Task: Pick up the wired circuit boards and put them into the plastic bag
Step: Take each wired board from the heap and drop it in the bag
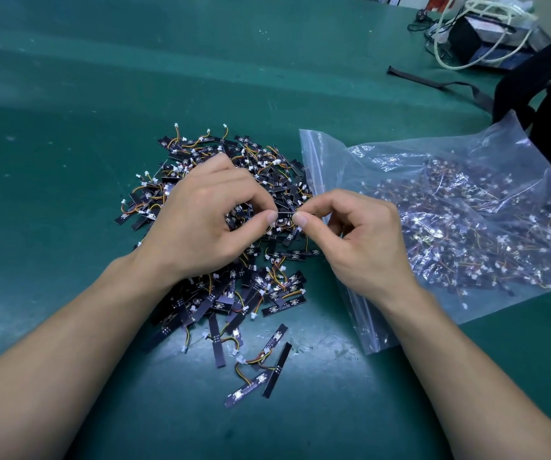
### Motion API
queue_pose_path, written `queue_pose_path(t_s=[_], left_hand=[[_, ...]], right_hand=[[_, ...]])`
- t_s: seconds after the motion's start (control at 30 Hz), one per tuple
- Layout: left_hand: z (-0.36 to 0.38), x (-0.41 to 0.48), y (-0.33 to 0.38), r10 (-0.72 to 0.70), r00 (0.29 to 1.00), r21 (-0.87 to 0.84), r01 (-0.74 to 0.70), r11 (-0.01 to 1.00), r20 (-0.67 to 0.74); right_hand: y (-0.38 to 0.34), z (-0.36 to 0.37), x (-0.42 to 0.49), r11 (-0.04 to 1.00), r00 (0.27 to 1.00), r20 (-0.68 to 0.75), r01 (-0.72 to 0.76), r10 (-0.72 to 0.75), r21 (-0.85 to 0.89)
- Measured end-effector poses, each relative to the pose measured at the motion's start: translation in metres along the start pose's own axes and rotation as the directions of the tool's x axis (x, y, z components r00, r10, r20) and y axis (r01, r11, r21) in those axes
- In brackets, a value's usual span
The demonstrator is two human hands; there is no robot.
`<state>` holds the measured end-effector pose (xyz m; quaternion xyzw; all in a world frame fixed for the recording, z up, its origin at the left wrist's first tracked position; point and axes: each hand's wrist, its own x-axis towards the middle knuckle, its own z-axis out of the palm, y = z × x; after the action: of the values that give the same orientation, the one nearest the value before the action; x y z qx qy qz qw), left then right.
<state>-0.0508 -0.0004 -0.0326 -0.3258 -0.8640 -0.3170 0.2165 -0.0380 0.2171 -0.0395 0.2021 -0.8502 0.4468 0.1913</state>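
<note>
- The left hand and right hand each pinch one end of a thin board, thumb to forefinger.
- It's held just above the pile of wired boards on the desk.
- The plastic bag, partly filled, lies right beside the right hand.

black circuit boards with orange-yellow wires, clear plastic bag, green table

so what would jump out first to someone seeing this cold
A heap of small black circuit boards with coloured wires lies mid-table on the green mat. Over it, the left hand and right hand pinch one board between them. At right lies a clear plastic bag already holding many more.
</note>
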Motion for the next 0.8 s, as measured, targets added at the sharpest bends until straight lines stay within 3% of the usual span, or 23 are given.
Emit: queue_pose_path(t_s=[0.13,0.3,0.4,0.57,0.8], left_hand=[[0.0,0.001,-0.002,-0.069,0.998,0.012,0.069,0.998,-0.007],[0.001,0.0,-0.005,-0.16,0.987,0.032,0.161,0.986,-0.025],[-0.001,0.001,-0.006,-0.189,0.982,0.043,0.189,0.981,-0.006],[-0.004,0.004,-0.005,-0.24,0.97,0.046,0.238,0.97,0.041],[0.005,0.032,0.023,-0.308,0.929,0.071,0.3,0.951,0.204]], right_hand=[[0.003,-0.006,0.002,0.996,0.996,-0.023,-0.086,0.086,-0.009],[0.014,-0.016,0.006,0.94,0.977,0.016,-0.2,0.213,-0.277],[0.017,-0.019,0.007,0.907,0.967,-0.016,-0.244,0.254,-0.343],[0.018,-0.02,0.011,0.921,0.934,-0.146,-0.349,0.326,-0.172],[0.013,-0.026,0.014,0.953,0.907,-0.307,-0.303,0.289,0.003]])
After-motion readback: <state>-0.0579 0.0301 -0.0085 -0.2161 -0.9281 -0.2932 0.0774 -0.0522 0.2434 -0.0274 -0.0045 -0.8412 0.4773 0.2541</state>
